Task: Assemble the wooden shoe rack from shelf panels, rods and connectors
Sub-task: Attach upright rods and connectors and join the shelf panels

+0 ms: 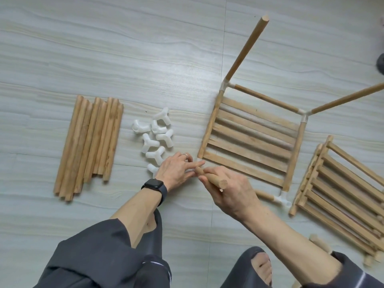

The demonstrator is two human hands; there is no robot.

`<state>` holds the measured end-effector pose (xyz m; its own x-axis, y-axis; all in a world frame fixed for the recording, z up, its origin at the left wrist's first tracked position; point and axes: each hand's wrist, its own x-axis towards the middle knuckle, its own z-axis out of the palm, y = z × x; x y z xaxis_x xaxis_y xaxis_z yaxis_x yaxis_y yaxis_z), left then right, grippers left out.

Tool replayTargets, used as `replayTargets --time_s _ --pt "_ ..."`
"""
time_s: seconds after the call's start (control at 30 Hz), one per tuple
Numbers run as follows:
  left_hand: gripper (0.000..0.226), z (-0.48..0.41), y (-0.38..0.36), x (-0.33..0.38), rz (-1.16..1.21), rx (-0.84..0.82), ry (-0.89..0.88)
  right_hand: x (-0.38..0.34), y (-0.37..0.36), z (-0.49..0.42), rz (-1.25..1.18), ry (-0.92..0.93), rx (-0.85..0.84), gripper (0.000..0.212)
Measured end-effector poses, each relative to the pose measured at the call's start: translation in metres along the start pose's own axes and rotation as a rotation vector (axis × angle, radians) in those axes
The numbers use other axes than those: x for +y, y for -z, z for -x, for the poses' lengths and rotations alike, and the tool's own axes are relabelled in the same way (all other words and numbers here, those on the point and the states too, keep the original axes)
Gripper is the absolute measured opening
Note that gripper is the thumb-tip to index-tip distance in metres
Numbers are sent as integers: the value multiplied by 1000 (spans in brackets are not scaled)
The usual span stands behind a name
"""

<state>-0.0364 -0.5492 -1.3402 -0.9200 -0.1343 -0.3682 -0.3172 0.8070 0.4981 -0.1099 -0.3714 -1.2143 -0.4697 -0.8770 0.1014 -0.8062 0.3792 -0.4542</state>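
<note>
- Right hand (pixel 232 194): fingers wrapped around a wooden rod (pixel 222 182). The rod's cut end faces the camera; its far tip points at the near-left corner of the shelf panel (pixel 251 140).
- Left hand (pixel 174 169): lies just left of the rod tip, fingers stretched toward that same corner, where a bit of white plastic shows. Whether it pinches the plastic or only touches it cannot be told. A ring sits on one finger and a dark smartwatch (pixel 154 187) on the wrist.
- Shelf panel: slatted, flat on the floor (pixel 62 38), centre-right.
  - White corner connectors at its far-left (pixel 226 84) and far-right (pixel 304 113) corners are joined by a horizontal far rod (pixel 266 98).
  - From each of these connectors an upright rod rises, one on the left (pixel 247 46), one on the right (pixel 349 98).
- Near-right connector (pixel 282 199): fitted at the panel's near-right corner. A near rod (pixel 264 195) runs leftward from it and passes behind the right hand.
- Loose connectors (pixel 155 138): a small pile of white three-way pieces on the floor, between the panel and the rod bundle and just beyond the left hand.
- Rod bundle (pixel 89 142): spare rods laid side by side at left, well apart from the hands.
- Spare shelf panels (pixel 342 190): stacked at the right edge, beside the assembly.
- Near edge: dark trouser legs and two dark slippers (pixel 153 235).
</note>
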Motion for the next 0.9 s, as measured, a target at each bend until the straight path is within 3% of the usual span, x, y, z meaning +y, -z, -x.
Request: replayTargets --time_s 0.13,0.27,0.4,0.53,0.63,0.7,0.77,0.9 --pt "41 0 -4 3 -23 35 36 6 4 -7 -39 84 164 26" --pt "41 0 1 5 -40 -8 25 9 -3 -5 -49 90 87 23" --pt "42 7 18 13 -68 -33 -12 4 -12 -1 -18 -90 30 23" --pt "29 35 48 0 29 328 86 23 -24 13 3 -364 -120 25" --pt "19 60 70 -36 46 512 412 44 -38 31 67 -561 -290 44" --pt "28 75 81 -59 15 464 658 53 -49 40 139 -658 -518 72" --pt "39 86 83 -76 -118 300 833 59 -57 46 137 -740 -722 87" --pt "38 96 79 -91 -435 30 885 72 -59 44 92 -722 -823 93"
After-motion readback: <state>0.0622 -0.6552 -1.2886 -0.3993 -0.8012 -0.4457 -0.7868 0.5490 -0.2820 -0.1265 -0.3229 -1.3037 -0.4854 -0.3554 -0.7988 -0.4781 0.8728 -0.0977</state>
